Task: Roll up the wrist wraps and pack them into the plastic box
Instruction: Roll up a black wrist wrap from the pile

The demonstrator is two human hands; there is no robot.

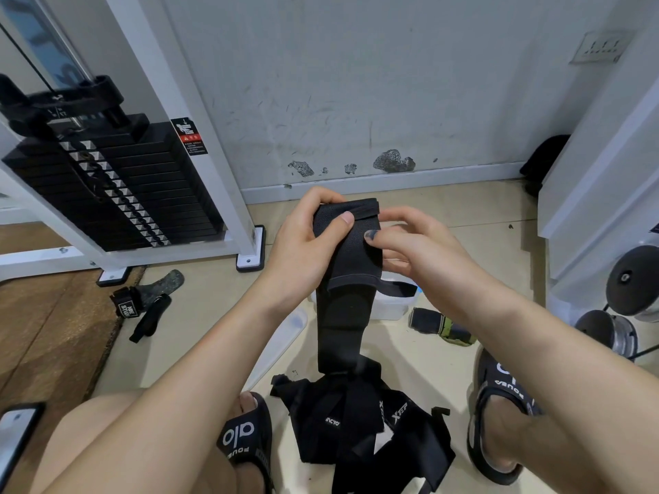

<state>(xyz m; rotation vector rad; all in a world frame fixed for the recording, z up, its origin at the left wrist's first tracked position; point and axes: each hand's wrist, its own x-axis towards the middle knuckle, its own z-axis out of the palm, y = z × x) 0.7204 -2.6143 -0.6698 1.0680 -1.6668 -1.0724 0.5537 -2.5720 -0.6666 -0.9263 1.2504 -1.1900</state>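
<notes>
I hold a black wrist wrap (347, 244) up in front of me, its top end folded over. My left hand (303, 244) grips its left edge, thumb on the front. My right hand (410, 244) pinches the right edge with thumb and fingers. The wrap's long tail hangs down to a heap of more black wraps (360, 426) on the floor between my feet. The clear plastic box (392, 304) sits on the floor behind the hanging wrap, mostly hidden by it. Its clear lid (281, 344) lies to the left under my forearm.
A weight-stack machine (117, 187) with a white frame stands at left. Black lifting straps (142, 304) lie near its foot. A black-and-green rolled wrap (442, 326) lies right of the box. Dumbbells (620, 304) stand at right. A phone (18, 436) rests by my left knee.
</notes>
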